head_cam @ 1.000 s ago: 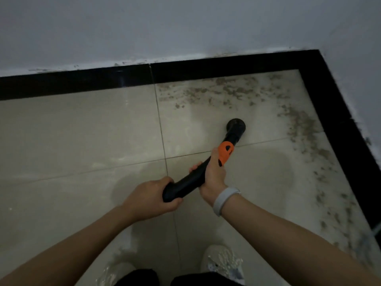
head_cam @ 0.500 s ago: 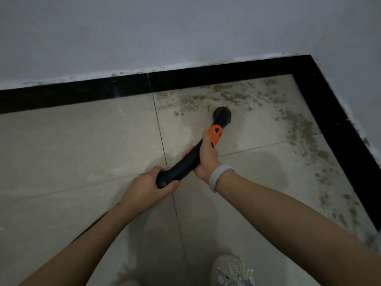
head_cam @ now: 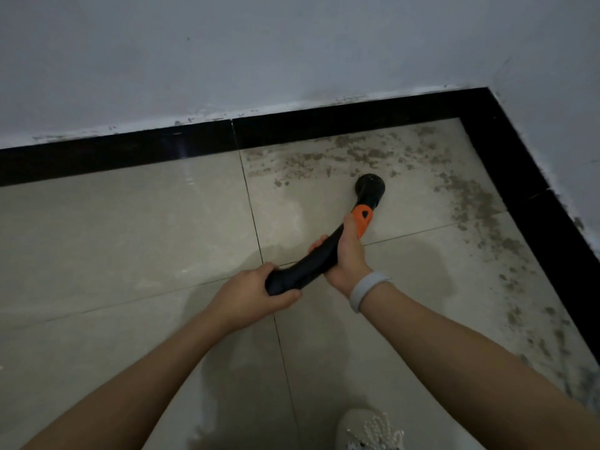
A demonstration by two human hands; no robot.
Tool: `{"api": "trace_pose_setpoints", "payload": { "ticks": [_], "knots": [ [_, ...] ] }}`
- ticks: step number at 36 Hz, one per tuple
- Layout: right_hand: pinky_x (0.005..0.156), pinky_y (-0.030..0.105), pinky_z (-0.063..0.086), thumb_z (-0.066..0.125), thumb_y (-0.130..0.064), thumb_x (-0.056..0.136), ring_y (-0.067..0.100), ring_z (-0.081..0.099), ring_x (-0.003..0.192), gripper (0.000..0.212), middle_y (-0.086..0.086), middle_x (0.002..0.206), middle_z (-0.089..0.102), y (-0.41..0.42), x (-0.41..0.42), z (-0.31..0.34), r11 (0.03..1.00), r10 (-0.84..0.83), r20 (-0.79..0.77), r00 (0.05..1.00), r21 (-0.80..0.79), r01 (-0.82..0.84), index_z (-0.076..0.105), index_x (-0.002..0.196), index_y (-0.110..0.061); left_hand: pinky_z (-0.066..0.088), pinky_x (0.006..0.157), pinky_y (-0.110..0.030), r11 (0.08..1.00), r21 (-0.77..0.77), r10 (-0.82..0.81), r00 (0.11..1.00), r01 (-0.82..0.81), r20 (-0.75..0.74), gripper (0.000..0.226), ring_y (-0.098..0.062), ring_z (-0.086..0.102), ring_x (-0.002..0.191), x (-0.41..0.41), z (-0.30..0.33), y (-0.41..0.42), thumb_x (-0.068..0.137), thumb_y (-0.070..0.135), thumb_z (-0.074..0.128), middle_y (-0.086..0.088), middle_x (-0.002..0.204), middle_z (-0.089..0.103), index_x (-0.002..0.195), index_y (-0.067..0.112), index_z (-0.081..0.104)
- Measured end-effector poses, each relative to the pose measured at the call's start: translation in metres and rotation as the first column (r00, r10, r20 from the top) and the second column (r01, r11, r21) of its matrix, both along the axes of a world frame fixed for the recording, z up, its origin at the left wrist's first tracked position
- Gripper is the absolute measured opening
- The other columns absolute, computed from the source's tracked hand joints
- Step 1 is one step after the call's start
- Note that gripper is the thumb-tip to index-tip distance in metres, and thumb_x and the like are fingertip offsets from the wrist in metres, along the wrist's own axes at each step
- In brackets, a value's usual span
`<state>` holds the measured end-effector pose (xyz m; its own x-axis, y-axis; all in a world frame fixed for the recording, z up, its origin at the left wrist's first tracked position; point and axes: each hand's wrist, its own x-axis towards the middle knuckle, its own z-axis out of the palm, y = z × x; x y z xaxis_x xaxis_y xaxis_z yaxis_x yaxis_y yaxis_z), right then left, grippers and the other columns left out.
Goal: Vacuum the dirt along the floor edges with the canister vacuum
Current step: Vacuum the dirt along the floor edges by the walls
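Near the corner, both the left hand and right hand grip the vacuum wand, its nozzle at the dirt, which seemingly remains mostly uncleared along both edges.

black vacuum handle, curved, with an orange piece near the front and a round black nozzle at the floor. left hand grips the rear end; right hand grips further forward, thumb by the orange piece. pale wristband on the right wrist. beige floor tiles, black skirting, grey dirt along both corner edges, nozzle just beside it. white shoe at bottom.
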<state>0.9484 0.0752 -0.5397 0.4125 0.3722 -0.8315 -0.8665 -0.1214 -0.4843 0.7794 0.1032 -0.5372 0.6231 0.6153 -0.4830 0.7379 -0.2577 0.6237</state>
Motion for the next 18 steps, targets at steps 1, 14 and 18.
{"api": "trace_pose_setpoints", "payload": {
  "ticks": [1,14,18],
  "knots": [
    [0.049,0.029,0.048,0.059,-0.046,0.092,0.019,0.047,0.047,0.037,0.006,0.057,0.046,0.005,0.007,0.001,1.0,0.012,-0.002,1.0,0.008,-0.012,0.045,0.088,-0.011,0.053,0.075,-0.034,1.0,-0.002,0.009,1.0,-0.009,0.011,0.047,-0.016,0.062,0.083,0.007,0.001,0.003,0.08,0.057,0.064,0.001,0.094,0.065,0.112,0.023,0.056],
    [0.051,0.03,0.05,0.06,-0.044,0.092,0.019,0.049,0.046,0.036,0.006,0.06,0.048,0.023,-0.016,-0.007,0.969,0.245,0.01,0.97,0.03,-0.245,0.047,0.095,-0.011,0.054,0.072,-0.038,0.96,0.034,0.277,0.96,-0.279,0.049,0.035,-0.016,0.063,0.077,-0.017,-0.005,-0.02,0.081,0.047,0.067,0.001,0.087,0.067,0.105,0.023,0.057],
    [0.053,0.031,0.051,0.062,-0.044,0.091,0.02,0.049,0.045,0.036,0.006,0.056,0.048,0.025,-0.032,-0.007,0.952,0.3,-0.023,0.954,0.077,-0.297,0.046,0.091,-0.011,0.053,0.064,-0.035,0.947,0.09,0.304,0.952,-0.307,0.049,0.032,-0.012,0.062,0.068,-0.036,-0.007,-0.024,0.08,0.045,0.069,0.004,0.078,0.065,0.101,0.024,0.057]
  ]
}}
